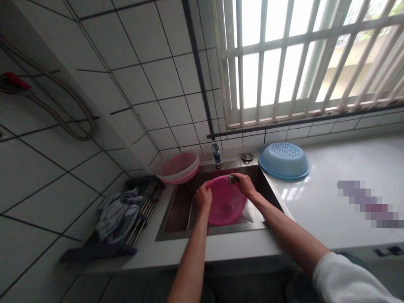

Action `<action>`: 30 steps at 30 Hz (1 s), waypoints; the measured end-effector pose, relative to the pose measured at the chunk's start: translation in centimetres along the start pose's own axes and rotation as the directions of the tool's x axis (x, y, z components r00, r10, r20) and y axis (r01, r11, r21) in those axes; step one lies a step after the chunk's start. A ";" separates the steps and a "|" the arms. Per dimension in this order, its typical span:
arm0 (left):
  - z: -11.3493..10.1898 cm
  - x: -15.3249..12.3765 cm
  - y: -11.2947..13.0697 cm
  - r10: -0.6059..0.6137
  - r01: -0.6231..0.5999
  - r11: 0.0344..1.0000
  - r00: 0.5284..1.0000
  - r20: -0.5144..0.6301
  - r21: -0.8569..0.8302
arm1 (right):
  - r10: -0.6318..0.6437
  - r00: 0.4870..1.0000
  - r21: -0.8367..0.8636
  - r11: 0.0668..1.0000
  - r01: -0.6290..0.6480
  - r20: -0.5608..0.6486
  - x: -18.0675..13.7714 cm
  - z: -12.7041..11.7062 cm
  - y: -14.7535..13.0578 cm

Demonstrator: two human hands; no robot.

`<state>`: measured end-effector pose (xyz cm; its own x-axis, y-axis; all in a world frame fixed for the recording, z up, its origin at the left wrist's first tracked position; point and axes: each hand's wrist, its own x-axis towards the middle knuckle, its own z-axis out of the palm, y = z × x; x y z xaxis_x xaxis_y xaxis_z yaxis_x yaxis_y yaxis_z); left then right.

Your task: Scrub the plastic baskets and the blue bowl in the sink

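The pink basket (225, 206) is round and plastic, its curved wall and base pierced all over with small holes, and it sits tilted within the sink, its open side facing me. My left hand (203, 197) is clamped on its rim at the left. My right hand (244, 184) is closed on a small green thing (231, 179) against the far rim; I cannot tell what that is made of.

Around the basket is the sink (180, 210), a rectangular basin of brushed metal with a flat, dull-shining edge. Behind it stands a chromed tap (216, 154), with a round metal cap (247, 157) to its right. A smooth pink bowl (180, 168) with a pale rim leans over the far left corner. On the glossy white counter (318, 189) to the right, a blue basket (284, 160) lies upside down, a lattice across its base. To the left, a crumpled, soft grey cloth (118, 214) rests by slim metal bars (143, 216). Square glazed tiles (154, 75) with dark joints cover the wall.
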<state>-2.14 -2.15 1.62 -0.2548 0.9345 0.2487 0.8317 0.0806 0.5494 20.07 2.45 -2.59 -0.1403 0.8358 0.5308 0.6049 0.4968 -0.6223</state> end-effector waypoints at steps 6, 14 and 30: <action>1.1 -0.3 0.4 0.150 -0.149 0.989 0.988 0.030 -0.004 | -0.092 0.995 -0.087 0.992 0.094 0.030 -0.4 1.2 -1.3; 0.7 -0.1 -0.2 0.032 -0.033 0.997 0.999 -0.006 -0.067 | -0.055 0.998 0.019 0.998 0.055 -0.021 0.0 1.0 -1.3; 1.2 0.1 -0.1 0.182 -0.174 0.980 0.980 0.075 -0.099 | -0.062 0.993 0.020 0.998 0.060 0.103 -0.2 0.5 -1.5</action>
<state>-1.67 -1.62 0.63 -0.0615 0.9568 0.2843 0.8103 -0.1185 0.5739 18.77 1.66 -2.03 -0.2576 0.8231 0.5061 0.5796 0.5507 -0.6006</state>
